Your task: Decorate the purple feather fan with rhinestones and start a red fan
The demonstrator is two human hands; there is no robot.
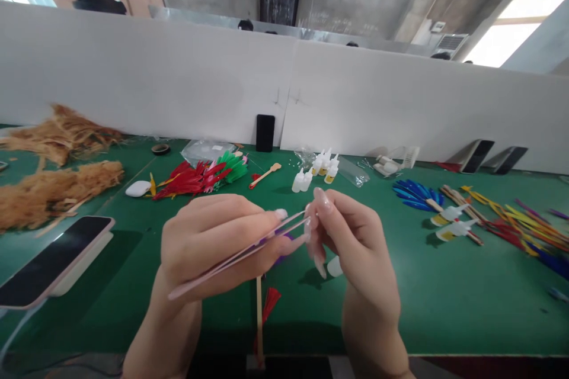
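My left hand [222, 243] is closed around a pair of pink tweezers [240, 256], whose tips point right and slightly up. My right hand [351, 237] is closed, thumb and forefinger pinched right at the tweezer tips; whatever lies between them is hidden or too small to make out. Below my left hand a thin wooden stick [260, 320] runs toward the table's front edge, with a red tassel [271, 303] beside it. Something purple [284, 247] shows partly behind my left fingers. A white object [334, 266] is partly covered by my right hand.
Several small glue bottles [326, 164] stand behind my hands; two more glue bottles [456, 230] lie right. Red feathers [191, 179], blue feathers [415, 194] and brown fibre [57, 192] rest on the green table [444, 308]. A phone [56, 254] sits at left; a white partition [178, 77] stands behind.
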